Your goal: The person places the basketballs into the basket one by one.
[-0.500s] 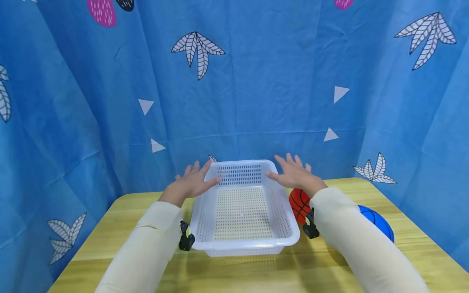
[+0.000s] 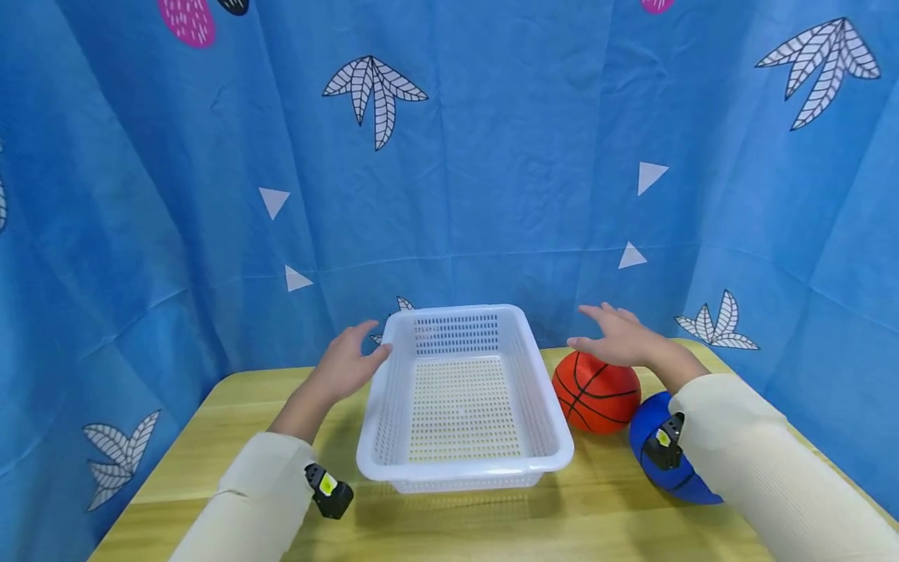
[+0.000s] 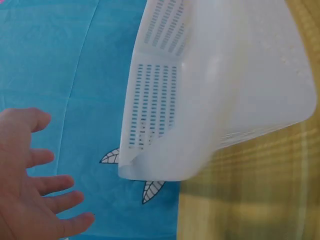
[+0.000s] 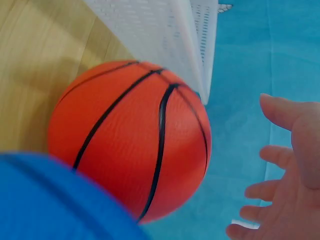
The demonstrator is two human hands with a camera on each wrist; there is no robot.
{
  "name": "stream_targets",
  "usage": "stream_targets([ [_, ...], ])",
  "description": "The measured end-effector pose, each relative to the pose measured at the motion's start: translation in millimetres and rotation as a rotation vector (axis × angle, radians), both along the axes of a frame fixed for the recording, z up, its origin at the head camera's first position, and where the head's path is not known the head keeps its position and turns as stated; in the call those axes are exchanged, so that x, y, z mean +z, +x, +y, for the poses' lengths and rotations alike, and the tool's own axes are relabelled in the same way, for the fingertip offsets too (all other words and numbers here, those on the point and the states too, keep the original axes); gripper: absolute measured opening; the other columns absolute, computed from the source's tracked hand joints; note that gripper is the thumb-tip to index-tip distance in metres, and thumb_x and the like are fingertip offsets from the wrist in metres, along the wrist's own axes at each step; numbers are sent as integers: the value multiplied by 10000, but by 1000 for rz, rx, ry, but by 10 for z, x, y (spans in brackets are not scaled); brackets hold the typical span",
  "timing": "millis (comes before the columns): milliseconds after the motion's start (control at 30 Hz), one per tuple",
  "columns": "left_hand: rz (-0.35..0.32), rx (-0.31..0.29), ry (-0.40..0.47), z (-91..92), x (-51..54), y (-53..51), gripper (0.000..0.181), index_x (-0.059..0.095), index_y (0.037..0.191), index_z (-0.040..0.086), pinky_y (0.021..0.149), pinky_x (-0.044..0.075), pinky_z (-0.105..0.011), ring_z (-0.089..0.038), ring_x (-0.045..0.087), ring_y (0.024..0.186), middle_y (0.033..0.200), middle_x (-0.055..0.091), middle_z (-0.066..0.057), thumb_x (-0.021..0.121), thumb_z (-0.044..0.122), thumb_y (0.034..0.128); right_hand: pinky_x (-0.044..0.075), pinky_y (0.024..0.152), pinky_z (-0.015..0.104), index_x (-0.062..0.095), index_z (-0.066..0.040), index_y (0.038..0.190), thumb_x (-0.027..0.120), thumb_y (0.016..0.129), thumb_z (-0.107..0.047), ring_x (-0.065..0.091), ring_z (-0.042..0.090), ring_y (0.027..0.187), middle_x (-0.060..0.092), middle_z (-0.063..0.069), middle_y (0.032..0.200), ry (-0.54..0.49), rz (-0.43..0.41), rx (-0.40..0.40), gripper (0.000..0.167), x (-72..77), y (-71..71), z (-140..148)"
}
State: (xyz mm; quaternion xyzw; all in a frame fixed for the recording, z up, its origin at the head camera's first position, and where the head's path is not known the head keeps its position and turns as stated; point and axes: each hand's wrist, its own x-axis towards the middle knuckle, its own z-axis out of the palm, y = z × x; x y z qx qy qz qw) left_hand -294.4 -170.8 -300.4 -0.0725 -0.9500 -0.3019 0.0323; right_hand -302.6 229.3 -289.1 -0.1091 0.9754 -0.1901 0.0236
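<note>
A white perforated plastic basket [image 2: 463, 471] stands on the wooden table, with nothing inside it. Left of its rim hovers my left hand [image 2: 346, 367], fingers spread and apart from the basket; the left wrist view shows the same hand [image 3: 30, 185] holding nothing. My right hand [image 2: 614, 339] is above a red ball with black basketball lines [image 2: 597, 394], fingers extended. In the right wrist view a gap separates that hand [image 4: 290, 180] from the red ball [image 4: 135, 140]. Beneath the right wrist lies a blue ball [image 2: 663, 460], partly hidden by the sleeve and wrist camera.
The wooden table [image 2: 204, 468] ends at a blue patterned curtain [image 2: 520, 195] that hangs behind it and at both sides. The red ball is close to the basket's right wall, and the blue ball sits to its right, nearer me.
Both hands have moved apart from above the basket's sides: the left outward to the left, the right outward over the red ball. More of both balls now shows.
</note>
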Motion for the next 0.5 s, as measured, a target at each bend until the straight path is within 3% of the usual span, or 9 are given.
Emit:
stream_targets([
  [133,11,30,93,-1,-57,78,598,340,1438,35,1037,350,-591,-403,340,1340,1472,355,-197,482,361,957,204,970,760,281,28,1442,519,916,-464,131,587,1307,169,394,1456,-9,8,26,759,-37,108,197],
  [300,-6,112,289,-29,-176,206,546,444,1373,15,965,460,-505,-355,501,1221,1392,474,-173,510,341,941,247,953,753,282,37,1437,506,920,-490,193,578,1291,217,382,1445,-34,9,31,771,-65,278,413],
  [500,-1,193,506,-101,-370,403,460,548,1275,-4,920,502,-440,-317,580,1110,1279,559,-181,523,305,936,294,922,745,256,49,1442,495,937,-468,249,578,1263,258,365,1433,-83,19,20,761,-141,471,659],
])
